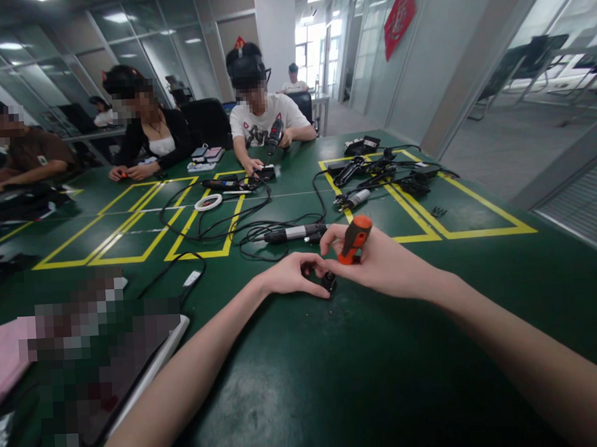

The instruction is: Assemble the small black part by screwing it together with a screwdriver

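From the head view, we've got our left grip [288,275] pinching a small black part [329,282] between thumb and fingers, near the middle of the glossy dark green bench [256,379]. To its right, our right grip [388,265] is curled around a stubby orange-and-dark-grey tool handle [354,239], fingertips right by that part. Just beyond, we spot a silver-and-black cylindrical tool [292,234] among black cables [251,224]; on the far side, a person in a white T-shirt [260,122] holds a black power drill [275,135].

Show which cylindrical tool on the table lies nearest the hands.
The grey-barrelled tool just beyond the left hand; the pale one and black one lie farther back.
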Demonstrator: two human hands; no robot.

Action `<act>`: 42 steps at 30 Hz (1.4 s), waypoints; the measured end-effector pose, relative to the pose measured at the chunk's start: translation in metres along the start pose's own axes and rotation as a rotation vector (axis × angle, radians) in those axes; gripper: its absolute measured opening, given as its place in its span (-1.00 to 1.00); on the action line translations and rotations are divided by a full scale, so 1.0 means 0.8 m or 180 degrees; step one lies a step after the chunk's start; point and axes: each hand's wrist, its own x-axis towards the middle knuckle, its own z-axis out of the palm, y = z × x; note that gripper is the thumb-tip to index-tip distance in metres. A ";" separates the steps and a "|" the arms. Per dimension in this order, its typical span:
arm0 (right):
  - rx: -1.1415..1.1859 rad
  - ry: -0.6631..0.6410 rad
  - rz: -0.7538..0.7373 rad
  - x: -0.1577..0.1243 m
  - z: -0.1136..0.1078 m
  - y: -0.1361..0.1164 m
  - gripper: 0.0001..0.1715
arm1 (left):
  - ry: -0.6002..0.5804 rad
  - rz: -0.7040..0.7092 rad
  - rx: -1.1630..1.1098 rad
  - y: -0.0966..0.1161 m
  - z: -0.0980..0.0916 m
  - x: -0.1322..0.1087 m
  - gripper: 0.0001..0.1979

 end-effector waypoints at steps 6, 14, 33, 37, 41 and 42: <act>-0.0032 -0.0090 0.0041 -0.001 0.000 0.001 -0.85 | -0.0063 0.0044 0.0066 -0.008 -0.001 0.001 -0.54; -0.0100 -0.0168 0.0175 0.001 0.007 0.005 -0.89 | -0.0050 0.0064 -0.0028 -0.013 0.002 0.000 -0.55; -0.0127 -0.0356 0.0298 0.001 0.004 -0.001 -0.87 | -0.0033 0.0012 -0.0066 -0.004 0.002 -0.005 -0.57; 0.0076 -0.0389 0.0388 0.000 0.002 -0.004 -0.79 | -0.0024 -0.0017 -0.0003 -0.005 0.002 -0.005 -0.57; -0.0047 -0.0362 0.0488 0.000 0.004 -0.006 -0.90 | -0.0060 -0.0008 0.0026 -0.007 0.001 -0.004 -0.54; -0.0041 -0.0341 0.0485 0.000 0.004 -0.006 -0.88 | -0.0076 -0.0019 0.0023 -0.008 0.001 -0.004 -0.53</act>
